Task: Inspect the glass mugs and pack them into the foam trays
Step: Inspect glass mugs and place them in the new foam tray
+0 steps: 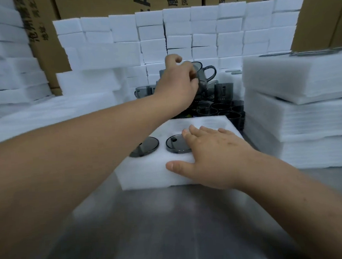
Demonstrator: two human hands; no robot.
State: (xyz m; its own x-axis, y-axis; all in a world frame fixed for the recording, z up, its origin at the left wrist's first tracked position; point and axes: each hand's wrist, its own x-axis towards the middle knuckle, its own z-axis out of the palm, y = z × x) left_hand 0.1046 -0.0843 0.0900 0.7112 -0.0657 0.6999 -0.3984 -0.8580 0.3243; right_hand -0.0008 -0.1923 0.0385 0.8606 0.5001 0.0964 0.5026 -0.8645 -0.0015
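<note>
Left hand (175, 86) grips mug (201, 80) aloft, handle rightward, beyond foam tray (149, 175); right hand (210, 153) flat on tray; empty back pockets (212, 122) toward mug.

A worker's two bare arms fill the lower frame: the left arm (71, 156) looms broad near the lens, the right arm (296, 193) shows a few small marks. The left hand (175, 86) and right hand (214, 158) are bare, with short nails.
</note>
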